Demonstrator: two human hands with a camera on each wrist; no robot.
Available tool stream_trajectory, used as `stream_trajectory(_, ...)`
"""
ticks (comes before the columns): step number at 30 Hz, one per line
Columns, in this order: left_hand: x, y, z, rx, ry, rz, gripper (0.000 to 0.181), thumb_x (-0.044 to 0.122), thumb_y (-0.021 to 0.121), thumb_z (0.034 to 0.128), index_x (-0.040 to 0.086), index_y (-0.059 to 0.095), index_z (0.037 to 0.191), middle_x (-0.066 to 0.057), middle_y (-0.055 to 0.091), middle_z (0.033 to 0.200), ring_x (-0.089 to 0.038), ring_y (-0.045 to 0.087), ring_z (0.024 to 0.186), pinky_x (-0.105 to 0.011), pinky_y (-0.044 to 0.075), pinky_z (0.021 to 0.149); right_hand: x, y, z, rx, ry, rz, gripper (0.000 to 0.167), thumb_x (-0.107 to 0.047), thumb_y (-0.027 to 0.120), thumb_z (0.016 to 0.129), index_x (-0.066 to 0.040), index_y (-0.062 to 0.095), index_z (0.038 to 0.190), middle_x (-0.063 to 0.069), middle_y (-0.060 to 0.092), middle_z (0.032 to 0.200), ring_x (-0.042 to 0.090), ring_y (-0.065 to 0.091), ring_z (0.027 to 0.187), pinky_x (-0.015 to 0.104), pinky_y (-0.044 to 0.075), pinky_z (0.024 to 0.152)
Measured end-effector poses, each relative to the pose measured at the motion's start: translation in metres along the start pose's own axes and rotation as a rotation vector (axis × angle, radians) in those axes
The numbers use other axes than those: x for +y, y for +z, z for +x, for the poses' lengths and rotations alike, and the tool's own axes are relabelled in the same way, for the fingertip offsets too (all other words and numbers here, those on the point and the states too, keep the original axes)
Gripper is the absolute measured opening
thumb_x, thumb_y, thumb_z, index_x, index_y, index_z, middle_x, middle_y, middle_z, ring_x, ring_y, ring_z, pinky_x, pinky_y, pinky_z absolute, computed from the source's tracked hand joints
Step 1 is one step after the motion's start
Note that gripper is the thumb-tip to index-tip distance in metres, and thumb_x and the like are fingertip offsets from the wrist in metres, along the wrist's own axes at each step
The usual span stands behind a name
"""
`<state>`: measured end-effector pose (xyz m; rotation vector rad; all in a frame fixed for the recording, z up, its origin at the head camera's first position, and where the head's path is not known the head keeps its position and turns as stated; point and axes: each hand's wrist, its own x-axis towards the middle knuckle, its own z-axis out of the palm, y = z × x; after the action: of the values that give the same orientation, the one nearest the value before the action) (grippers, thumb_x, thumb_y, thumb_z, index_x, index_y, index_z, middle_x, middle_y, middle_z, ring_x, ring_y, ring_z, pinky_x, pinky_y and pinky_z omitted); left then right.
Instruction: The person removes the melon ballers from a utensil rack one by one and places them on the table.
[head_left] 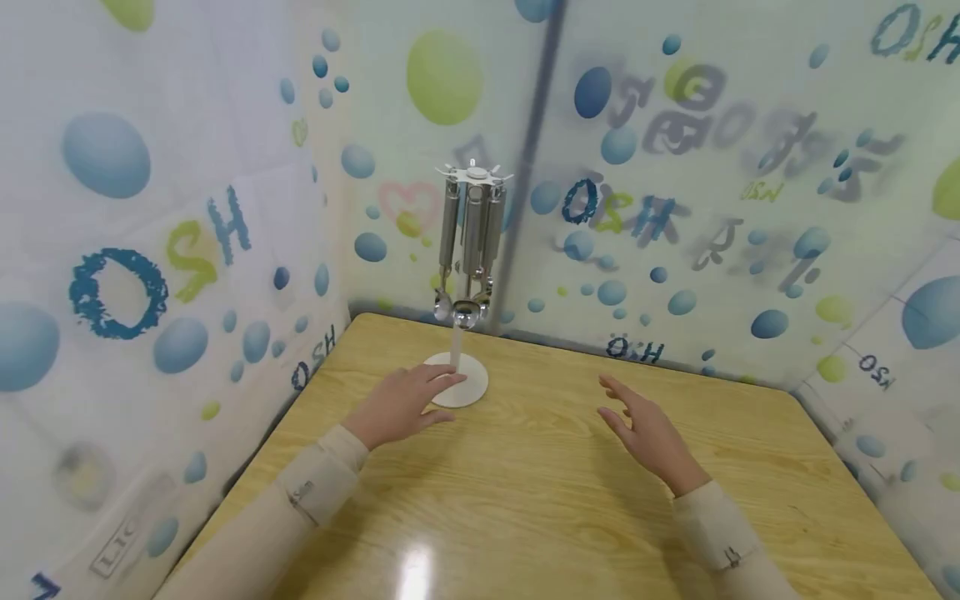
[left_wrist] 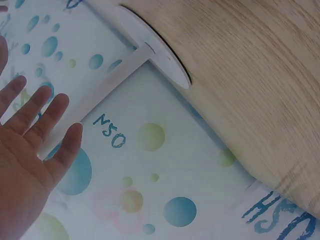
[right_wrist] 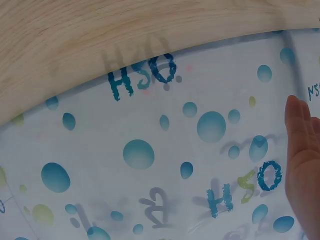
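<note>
Utensil stand (head_left: 456,346) rises just ahead of the left hand (head_left: 397,406), upright and far from the right hand (head_left: 652,437)

The stand lies forward and slightly rightward of the left hand, and forward and to the left of the right hand. Its long axis is vertical: a slim post stands on a round white base (head_left: 474,387), and metal utensils (head_left: 473,229) hang heads-down from a spoked white top (head_left: 476,174). The left hand is clearly the nearer. In the head view its fingers overlap the near left part of the base; whether they touch it I cannot tell. The left wrist view shows that hand with fingers spread, the post passing behind them, and nothing held.

The right hand is well apart from the stand, its fingers extended, the thumb away from them and the palm turned inward. It holds nothing either. Both hands come out of pale sleeves (head_left: 720,533).

The bench (head_left: 525,483) is light wood grain with rounded far corners and a bright patch of glare toward its near side. The stand is near the far left corner, close to the walls (head_left: 240,83). These are pale sheeting printed with blue and green ovals and letters, with a dark vertical band just behind the stand.
</note>
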<state>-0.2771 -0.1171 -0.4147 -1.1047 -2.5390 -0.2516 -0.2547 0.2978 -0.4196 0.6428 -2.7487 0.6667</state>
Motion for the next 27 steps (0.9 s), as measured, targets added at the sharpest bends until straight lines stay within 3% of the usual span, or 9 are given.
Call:
stream_trajectory(5,-0.005,-0.005,-0.001,0.049,-0.01,-0.017,0.053,0.038,0.075,0.0933,0.012,0.062,0.138,-0.008,0.067,0.13,-0.027,0.068,0.106,-0.046,0.056,0.085,-0.007,0.003,0.009,-0.008,-0.008,0.029,0.056,-0.032,0.056,0.106,-0.008,0.04,0.155,0.02,0.057,0.143,0.037,0.06,0.124,0.055,0.052,0.094)
stream_trajectory(14,-0.013,-0.018,-0.003,0.121,-0.064,-0.023,0.052,0.036,0.074,0.0946,0.011,0.062,0.138,-0.008,0.069,0.127,-0.024,0.07,0.1,-0.043,0.057,0.085,-0.022,0.004,0.027,0.001,-0.027,0.067,0.055,-0.032,0.055,0.107,-0.011,0.041,0.155,0.02,0.059,0.14,0.036,0.061,0.123,0.056,0.052,0.094)
stream_trajectory(22,-0.017,-0.035,-0.003,0.156,-0.078,-0.04,0.05,0.036,0.073,0.0958,0.01,0.063,0.137,-0.009,0.068,0.127,-0.029,0.068,0.111,-0.047,0.055,0.09,-0.036,0.005,0.039,-0.013,-0.058,0.126,0.054,-0.036,0.052,0.108,-0.01,0.042,0.154,0.017,0.054,0.146,0.035,0.059,0.126,0.055,0.052,0.094)
stream_trajectory(27,-0.018,-0.045,-0.003,0.188,-0.097,-0.033,0.049,0.037,0.072,0.0962,0.01,0.063,0.137,-0.01,0.068,0.127,-0.03,0.067,0.112,-0.048,0.056,0.087,-0.046,0.004,0.048,-0.004,-0.079,0.129,0.054,-0.036,0.052,0.108,-0.012,0.042,0.154,0.016,0.056,0.145,0.034,0.06,0.124,0.054,0.053,0.094)
